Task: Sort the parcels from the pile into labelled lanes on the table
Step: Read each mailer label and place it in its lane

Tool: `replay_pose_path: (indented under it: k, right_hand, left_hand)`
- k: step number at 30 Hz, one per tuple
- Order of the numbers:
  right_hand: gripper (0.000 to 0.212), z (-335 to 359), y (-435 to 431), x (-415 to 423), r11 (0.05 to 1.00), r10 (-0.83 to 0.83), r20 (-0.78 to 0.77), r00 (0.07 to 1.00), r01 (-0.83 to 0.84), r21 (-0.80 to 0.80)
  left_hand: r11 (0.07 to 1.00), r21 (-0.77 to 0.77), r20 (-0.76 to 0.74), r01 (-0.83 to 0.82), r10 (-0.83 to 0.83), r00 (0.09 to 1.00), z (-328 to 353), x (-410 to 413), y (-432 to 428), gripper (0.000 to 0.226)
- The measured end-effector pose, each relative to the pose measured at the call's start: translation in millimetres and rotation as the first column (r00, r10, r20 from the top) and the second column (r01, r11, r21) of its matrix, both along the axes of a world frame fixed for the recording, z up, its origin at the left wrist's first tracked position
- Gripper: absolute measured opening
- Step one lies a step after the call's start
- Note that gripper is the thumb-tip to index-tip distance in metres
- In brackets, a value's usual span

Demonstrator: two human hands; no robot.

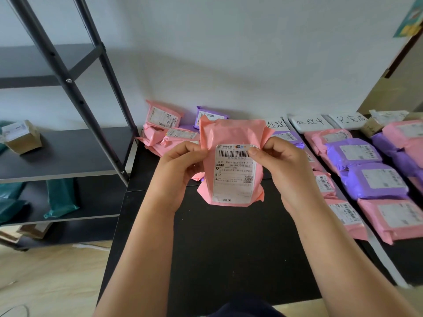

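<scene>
I hold a pink parcel [231, 138] upright above the black table [229, 248], its white shipping label facing me. My left hand [180, 163] grips its left edge and my right hand [277, 161] pinches the label's top right corner. Behind it, against the wall, lies the pile of pink parcels [162, 124] and a purple one [209, 115]. On the right, parcels lie in lanes: a pink row [343, 213], a purple and pink row [370, 179], and a further row [405, 138]. Handwritten white lane labels [310, 122] sit at the lanes' far ends.
A dark metal shelving rack [68, 92] stands at the left, holding a small cardboard box [21, 136] and green parcels [60, 197]. White tape strips [386, 255] divide the lanes. Another cardboard box [372, 126] sits at the far right. Wooden floor shows at bottom left.
</scene>
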State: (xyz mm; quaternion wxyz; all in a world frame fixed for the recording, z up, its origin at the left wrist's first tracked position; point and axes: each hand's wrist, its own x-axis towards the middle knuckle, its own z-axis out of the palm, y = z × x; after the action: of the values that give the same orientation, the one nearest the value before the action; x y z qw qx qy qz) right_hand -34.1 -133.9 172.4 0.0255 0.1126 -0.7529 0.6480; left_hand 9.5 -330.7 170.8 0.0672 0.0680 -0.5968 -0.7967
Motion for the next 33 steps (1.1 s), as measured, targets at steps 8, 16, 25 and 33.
replay_pose_path:
  k: [8, 16, 25, 33]
  right_hand:
    - [0.021, 4.7, 1.8, -0.5, 0.993, -0.115, 0.082, 0.99, 0.117, -0.014]
    - [0.023, -8.6, 2.8, -17.7, 0.967, -0.209, 0.291, 0.933, 0.242, -0.081]
    - [0.015, -12.1, -1.4, -9.5, 0.99, -0.065, 0.327, 0.943, 0.02, 0.137]
    - [0.014, -16.6, 2.6, -8.2, 0.979, -0.002, 0.379, 0.925, -0.076, 0.191]
  left_hand:
    - [0.978, -0.206, 0.046, -0.032, 0.042, 0.998, -3.3, 1.5, 2.0, 0.021]
    - [0.827, -0.558, 0.151, 0.071, 0.017, 0.988, -8.9, 1.4, 10.0, 0.015]
    - [0.907, -0.417, 0.192, -0.058, 0.15, 0.97, -19.5, -8.4, 11.7, 0.008]
    - [0.966, -0.172, 0.326, -0.192, 0.24, 0.914, -28.9, -16.1, 7.5, 0.009]
